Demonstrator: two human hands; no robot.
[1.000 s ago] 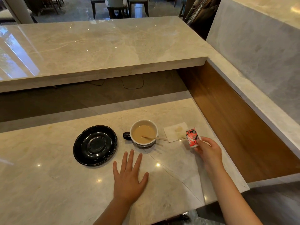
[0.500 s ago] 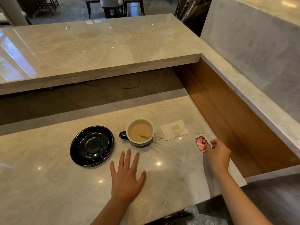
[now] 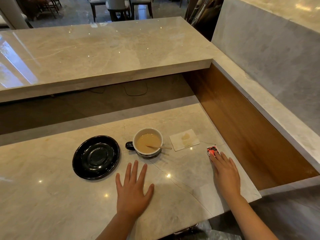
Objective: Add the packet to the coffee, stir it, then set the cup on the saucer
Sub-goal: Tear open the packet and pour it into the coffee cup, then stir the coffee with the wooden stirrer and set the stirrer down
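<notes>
The red packet (image 3: 212, 150) lies flat on the table (image 3: 52, 196), the right hand (image 3: 225, 172) resting its fingertips on it, grip apart. The left hand (image 3: 132, 189) lies spread below the cup (image 3: 148, 142), stirrer (image 3: 160, 147) inside, saucer (image 3: 96, 157) beside.

Even indoor light, pinpoint ceiling glare on the glossy counter (image 3: 52, 196), wide-angle bending at edges.

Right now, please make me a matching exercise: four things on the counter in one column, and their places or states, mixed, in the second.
1. saucer
2. cup
3. napkin
4. packet

a. stained, right of the cup
b. under the right hand's fingertips
c. black, empty
d. holds coffee and a stir stick

Pairs: 1-c, 2-d, 3-a, 4-b
</notes>
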